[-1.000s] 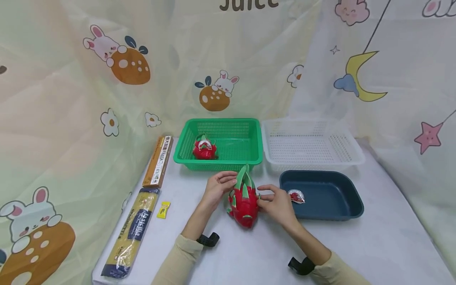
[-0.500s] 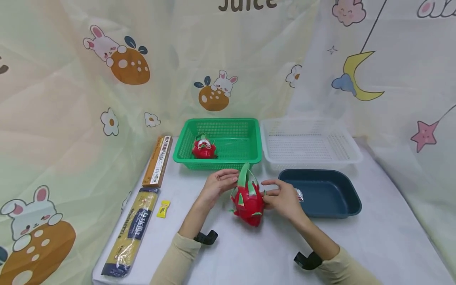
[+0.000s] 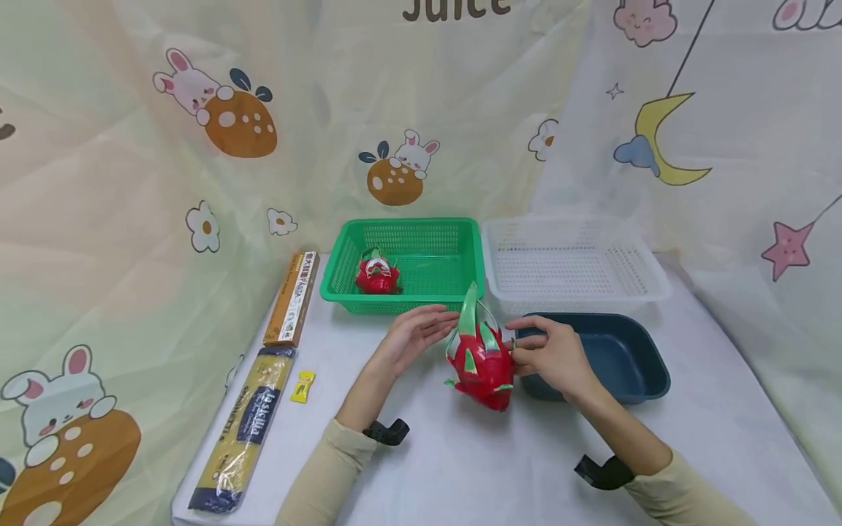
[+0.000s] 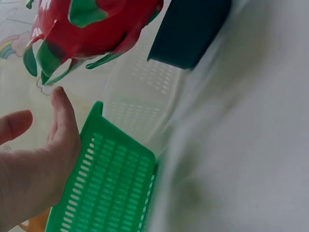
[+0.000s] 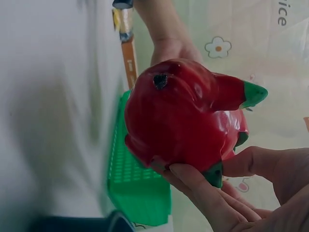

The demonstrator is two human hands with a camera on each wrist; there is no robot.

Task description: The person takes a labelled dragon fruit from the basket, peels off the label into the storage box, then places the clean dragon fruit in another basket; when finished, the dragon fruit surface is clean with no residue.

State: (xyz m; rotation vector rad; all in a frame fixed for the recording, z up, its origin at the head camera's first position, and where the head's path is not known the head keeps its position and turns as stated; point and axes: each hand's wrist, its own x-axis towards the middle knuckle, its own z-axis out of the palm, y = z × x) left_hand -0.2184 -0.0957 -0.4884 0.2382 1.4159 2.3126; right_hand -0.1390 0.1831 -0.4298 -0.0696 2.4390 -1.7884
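My right hand (image 3: 555, 358) pinches a red dragon fruit (image 3: 485, 369) with green leaf tips, off the table in front of the green basket (image 3: 437, 272). In the right wrist view, its thumb and fingers grip the underside of the fruit (image 5: 176, 121) around a green-tipped scale. On the other side, my left hand (image 3: 408, 340) is raised with its fingers extended. The left wrist view shows a gap between that hand (image 4: 41, 164) and the leaves of the fruit (image 4: 96, 29). A second dragon fruit (image 3: 378, 277), bearing a round sticker, lies in the green basket's left part.
Behind my right hand is a dark blue tray (image 3: 621, 358), partly covered by the hand. A white basket (image 3: 569, 270) stands at the back right. Along the left edge lie a pasta box (image 3: 291, 299), a spaghetti bag (image 3: 243, 431) and a small yellow packet (image 3: 302, 387).
The dragon fruit has moved right and slightly up with my right hand, towards the blue tray. My left hand's fingers have come away from the fruit. The tray's sticker is now hidden.
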